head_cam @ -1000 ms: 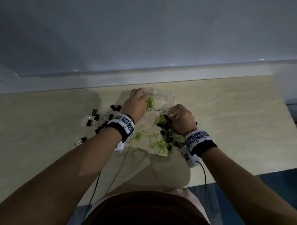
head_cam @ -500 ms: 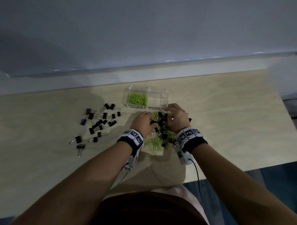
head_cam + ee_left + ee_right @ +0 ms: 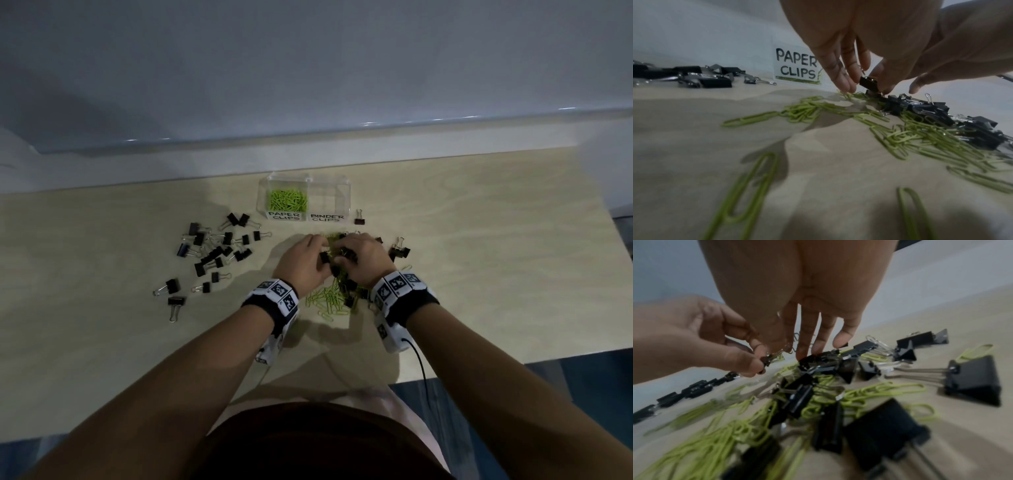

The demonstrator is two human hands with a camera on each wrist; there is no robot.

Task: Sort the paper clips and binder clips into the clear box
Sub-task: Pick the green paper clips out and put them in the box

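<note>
I work at a pale wood-grain table (image 3: pixel 479 274) set against a plain grey-blue wall (image 3: pixel 308 68). A light ledge (image 3: pixel 171 161) runs along the wall's base behind the table. Blue floor (image 3: pixel 582 383) shows beyond the near edge. The lighting is dim.

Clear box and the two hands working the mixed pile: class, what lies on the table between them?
Bare table only, between the clear box and the hands; the head view shows it.

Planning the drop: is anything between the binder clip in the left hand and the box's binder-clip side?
Nothing visible. The left hand pinches a binder clip; bare table lies before the open, empty BINDER CLIPS compartment.
</note>
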